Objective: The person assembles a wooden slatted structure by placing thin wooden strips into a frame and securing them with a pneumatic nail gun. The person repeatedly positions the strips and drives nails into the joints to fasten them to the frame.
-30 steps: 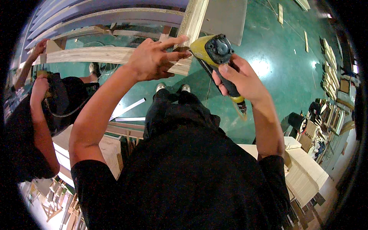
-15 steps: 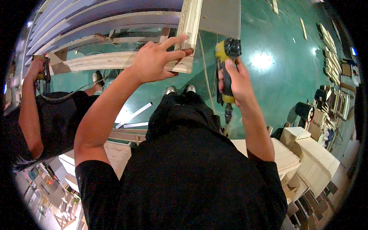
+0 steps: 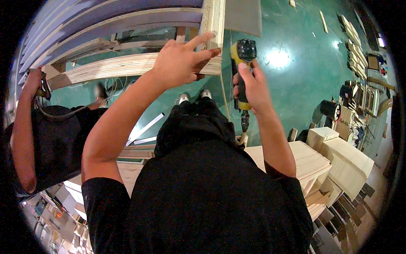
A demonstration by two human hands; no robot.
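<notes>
My left hand (image 3: 178,64) rests on the near right corner of a wooden frame, its fingers spread over the joint. The front rail (image 3: 108,67) of layered plywood meets a side rail (image 3: 216,19) there. My right hand (image 3: 259,89) is wrapped round the grip of a yellow and black nail gun (image 3: 246,51), held in the air just right of that corner. A metal hose coupling (image 3: 245,122) hangs from the lower end of its handle. The gun's nose is hard to make out.
Purple-grey slats (image 3: 114,25) fill the frame. At the left a co-worker's hand (image 3: 33,80) holds another tool with a hose. Pale wooden boxes (image 3: 338,154) stand behind me at the right. White strips (image 3: 146,129) lie on the green floor, and a grey panel (image 3: 243,17) is beyond the corner.
The nail gun in my right hand has moved slightly left, closer to the frame corner. My left hand stays on the corner. The whole view has shifted a little.
</notes>
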